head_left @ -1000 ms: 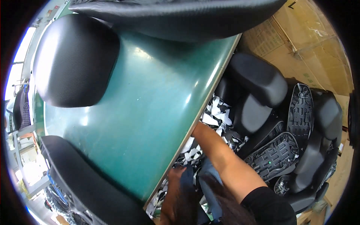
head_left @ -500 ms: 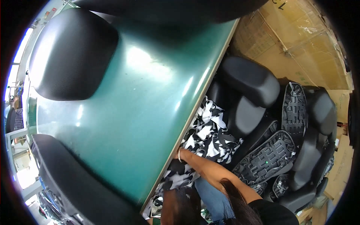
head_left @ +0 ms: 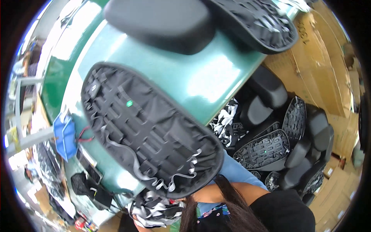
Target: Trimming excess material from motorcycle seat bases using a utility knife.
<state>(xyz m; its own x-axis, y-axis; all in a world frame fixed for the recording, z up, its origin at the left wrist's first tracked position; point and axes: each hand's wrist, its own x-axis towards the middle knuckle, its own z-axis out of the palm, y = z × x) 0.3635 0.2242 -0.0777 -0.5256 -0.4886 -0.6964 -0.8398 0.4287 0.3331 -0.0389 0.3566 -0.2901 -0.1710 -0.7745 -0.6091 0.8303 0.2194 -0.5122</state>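
Observation:
A long black seat pad (head_left: 150, 131) lies underside up on the green table (head_left: 216, 85), its moulded frame, gathered edge and loose grey strip showing. By the table's near edge, at the lower left, is a bundle of black and white fabric pieces (head_left: 156, 208). My right forearm (head_left: 210, 193) reaches left toward this bundle, passing behind hanging hair; the fingers of that hand are hidden. Bare skin of my left arm (head_left: 140, 227) shows just below the bundle, and the left hand's fingers cannot be made out.
Another black pad (head_left: 166, 25) and an upturned one (head_left: 262, 23) occupy the table's far side. A blue bin (head_left: 65, 135), a phone-like device (head_left: 89, 164) and a black object (head_left: 83, 185) sit at left. Several black seats (head_left: 266, 150) are piled right, beside tall cardboard (head_left: 320, 58).
The view has swung left. My right arm has drawn away from the fabric pile under the table edge, and a black and white bundle now appears between my arms.

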